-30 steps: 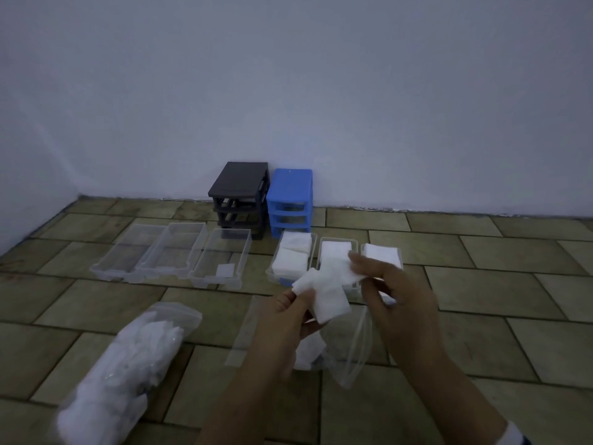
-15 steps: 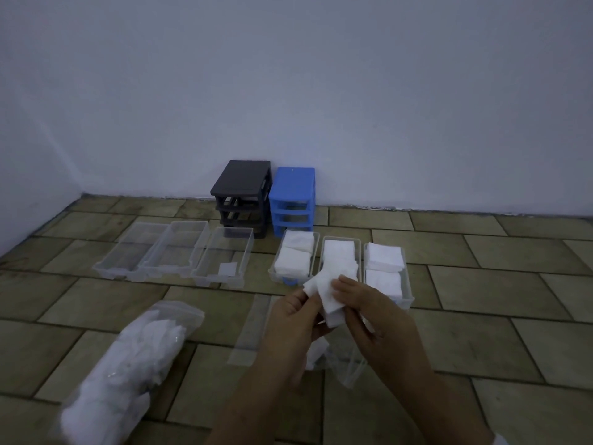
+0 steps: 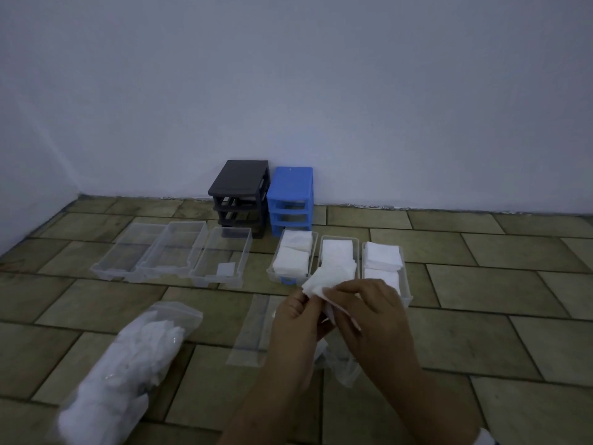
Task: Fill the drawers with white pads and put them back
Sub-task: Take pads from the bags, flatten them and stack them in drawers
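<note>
My left hand [image 3: 296, 326] and my right hand [image 3: 369, 316] together pinch a small stack of white pads [image 3: 330, 279] just in front of the middle filled drawer [image 3: 339, 252]. Beside it stand two more clear drawers packed with pads, one on the left [image 3: 292, 255] and one on the right [image 3: 383, 261]. Further left lie three clear drawers: two bare ones [image 3: 134, 248] [image 3: 175, 247] and one [image 3: 224, 255] with a single pad [image 3: 225, 269]. The black drawer frame [image 3: 239, 187] and blue drawer frame [image 3: 290, 194] stand against the wall, their slots vacant.
A plastic bag full of white pads [image 3: 128, 358] lies on the tiled floor at the lower left. A flat clear bag [image 3: 253, 329] lies under my hands. The white wall [image 3: 321, 91] closes off the back.
My hands have come closer together on the pads and risen slightly toward the middle filled drawer. The view has tilted a little. Nothing on the floor has moved.
</note>
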